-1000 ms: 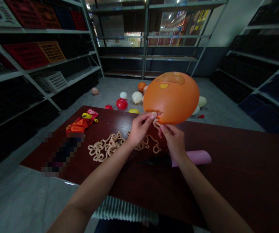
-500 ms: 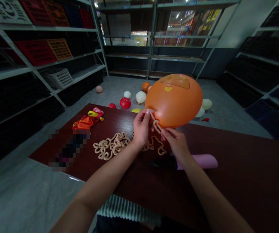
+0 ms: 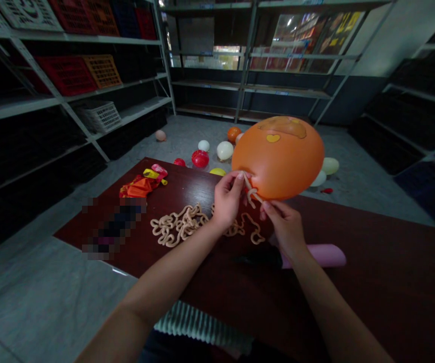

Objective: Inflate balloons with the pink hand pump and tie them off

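A large inflated orange balloon [image 3: 278, 161] with a printed yellow heart floats above the table, its neck end toward me. A beige cord [image 3: 253, 194] is looped at that end. My left hand [image 3: 228, 196] pinches one part of the cord close against the balloon. Between thumb and finger of my right hand [image 3: 283, 222] is another part of it, lower and to the right. More beige cord [image 3: 181, 224] lies in a tangled heap behind my left forearm. Under my right wrist rests a pink balloon pump [image 3: 325, 255] with a dark nozzle end.
Uninflated balloons [image 3: 140, 186] lie at the left of the dark table [image 3: 372, 262], near a blurred-out object [image 3: 115, 229]. Inflated balloons such as a red one [image 3: 200, 159] and a white one [image 3: 225, 150] are on the floor beyond. Metal shelves [image 3: 243, 91] with crates [image 3: 66, 75] surround the space.
The view has shifted slightly, so everything sits a little further right. The cord loop by the balloon neck has changed shape, with a short end now hanging beside it. Both hands keep pinching the cord.
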A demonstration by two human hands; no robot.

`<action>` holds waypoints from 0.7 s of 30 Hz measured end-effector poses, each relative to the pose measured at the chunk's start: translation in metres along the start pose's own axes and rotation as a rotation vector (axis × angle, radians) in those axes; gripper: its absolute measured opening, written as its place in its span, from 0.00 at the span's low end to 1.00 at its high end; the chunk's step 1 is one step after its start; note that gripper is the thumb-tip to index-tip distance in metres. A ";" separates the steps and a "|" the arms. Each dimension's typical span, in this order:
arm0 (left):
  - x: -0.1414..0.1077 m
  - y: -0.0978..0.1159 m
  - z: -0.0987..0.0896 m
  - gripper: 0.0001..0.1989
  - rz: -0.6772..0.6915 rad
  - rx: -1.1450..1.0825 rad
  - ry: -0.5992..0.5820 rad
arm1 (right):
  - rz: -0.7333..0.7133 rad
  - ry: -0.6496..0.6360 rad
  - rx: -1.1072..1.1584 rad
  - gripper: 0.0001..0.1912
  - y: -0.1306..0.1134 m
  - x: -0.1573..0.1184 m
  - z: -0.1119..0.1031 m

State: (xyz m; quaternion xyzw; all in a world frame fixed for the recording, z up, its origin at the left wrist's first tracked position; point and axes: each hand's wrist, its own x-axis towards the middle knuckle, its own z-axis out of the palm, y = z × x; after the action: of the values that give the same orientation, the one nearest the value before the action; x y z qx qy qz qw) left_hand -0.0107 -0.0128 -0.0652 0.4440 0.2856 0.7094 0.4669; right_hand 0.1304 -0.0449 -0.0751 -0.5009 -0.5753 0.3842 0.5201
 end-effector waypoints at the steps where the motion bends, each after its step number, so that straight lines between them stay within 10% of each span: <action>1: -0.001 0.000 0.000 0.14 0.011 0.003 -0.016 | 0.001 -0.007 0.011 0.15 0.000 0.001 0.000; 13: 0.001 0.019 0.007 0.09 0.326 0.291 -0.107 | 0.090 0.052 0.311 0.16 0.009 0.007 0.002; 21: 0.044 0.011 0.026 0.12 0.419 0.503 -0.091 | 0.130 0.119 0.408 0.13 0.010 0.009 0.003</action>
State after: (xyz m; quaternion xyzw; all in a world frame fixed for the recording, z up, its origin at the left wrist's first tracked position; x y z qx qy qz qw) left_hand 0.0004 0.0232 -0.0285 0.6256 0.3333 0.6768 0.1987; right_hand 0.1294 -0.0334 -0.0836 -0.4429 -0.4204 0.4952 0.6179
